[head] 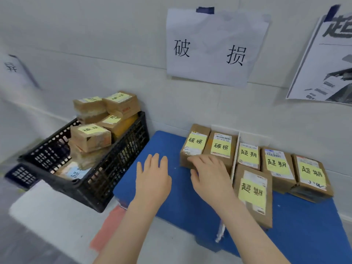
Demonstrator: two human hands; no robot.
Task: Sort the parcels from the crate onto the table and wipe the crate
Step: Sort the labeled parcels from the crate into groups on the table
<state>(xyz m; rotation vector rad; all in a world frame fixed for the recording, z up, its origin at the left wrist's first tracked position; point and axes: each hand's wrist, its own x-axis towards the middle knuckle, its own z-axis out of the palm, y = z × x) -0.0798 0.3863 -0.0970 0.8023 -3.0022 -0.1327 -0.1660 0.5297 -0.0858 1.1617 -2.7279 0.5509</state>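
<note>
The left hand (152,180) hovers flat over the blue table (167,145), fingers straight, holding nothing. The right hand (209,178) lays loosely spread fingers on the near end of one parcel (195,143). Two parcels here read 破损, and four beyond a white divider (236,149) read 超期. The black crate (122,155) on the left holds at least five more. The wall sheet (209,48) reads 破损.

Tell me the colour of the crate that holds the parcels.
The crate is black, with gridded openwork walls; the head view shows it best.
</note>
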